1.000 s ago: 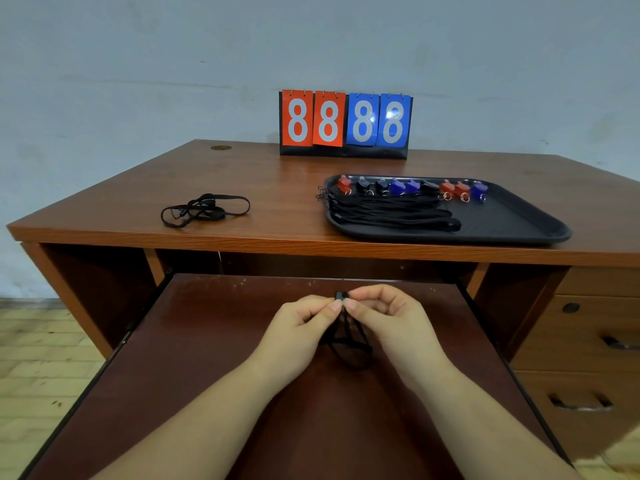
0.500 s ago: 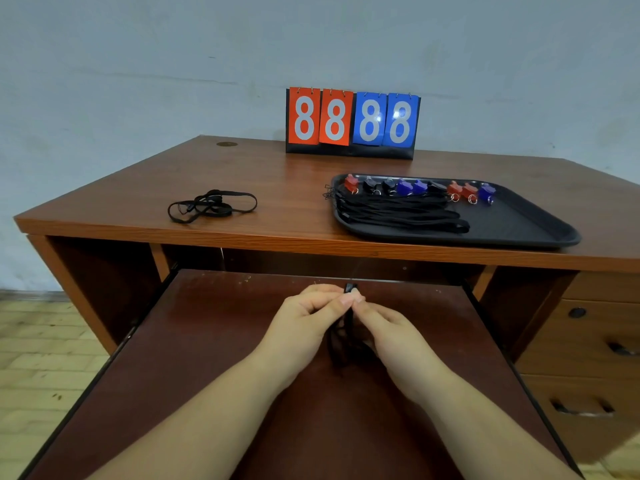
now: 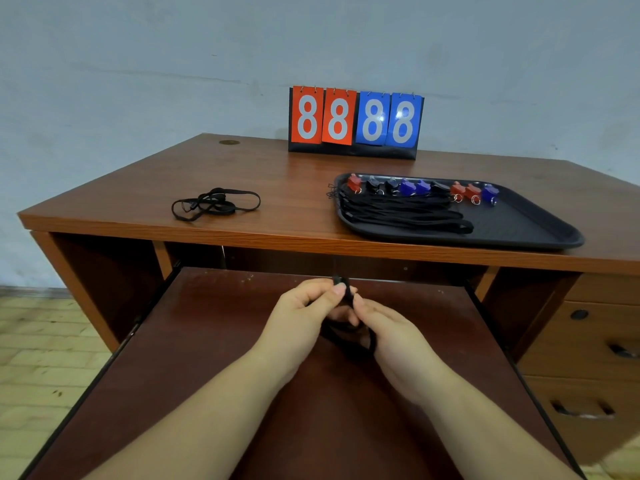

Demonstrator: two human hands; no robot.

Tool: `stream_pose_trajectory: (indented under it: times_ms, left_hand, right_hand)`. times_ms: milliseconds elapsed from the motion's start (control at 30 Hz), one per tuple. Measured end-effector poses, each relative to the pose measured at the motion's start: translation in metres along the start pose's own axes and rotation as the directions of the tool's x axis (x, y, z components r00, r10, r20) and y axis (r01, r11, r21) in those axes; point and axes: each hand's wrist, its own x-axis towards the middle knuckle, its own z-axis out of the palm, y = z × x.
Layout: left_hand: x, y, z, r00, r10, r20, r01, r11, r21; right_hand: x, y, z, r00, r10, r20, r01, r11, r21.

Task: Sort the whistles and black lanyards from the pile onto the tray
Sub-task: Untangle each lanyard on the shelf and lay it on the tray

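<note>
step: left hand (image 3: 304, 306) and right hand (image 3: 388, 327) pinch black whistle (image 3: 341, 284) with lanyard (image 3: 349, 336) | next: detach, carry to tray (image 3: 540, 233)

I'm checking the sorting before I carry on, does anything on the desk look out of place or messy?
One thing: a loose black lanyard lies tangled on the left of the desk top, apart from the tray where the other lanyards lie bundled below the row of whistles. Nothing looks spilled or damaged.
</note>
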Motion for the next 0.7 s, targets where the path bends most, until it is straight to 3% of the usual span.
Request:
stream_pose_trajectory:
  times_ms: [233, 400, 700]
  left_hand:
    - [0.003, -0.002, -0.002, 0.998, -0.051, -0.043, 0.052, 0.998, 0.029]
    - [0.003, -0.003, -0.003, 0.997, -0.025, -0.071, 0.030, 0.997, 0.070]
    - [0.011, -0.003, -0.013, 0.973, -0.069, -0.221, 0.068, 0.998, -0.013]
  right_hand:
    - [0.000, 0.000, -0.001, 0.996, 0.002, -0.091, -0.017, 0.987, -0.158]
    - [-0.002, -0.005, -0.001, 0.992, -0.002, -0.125, -0.015, 0.991, -0.136]
    - [0.002, -0.003, -0.003, 0.990, -0.025, -0.141, 0.010, 0.994, -0.105]
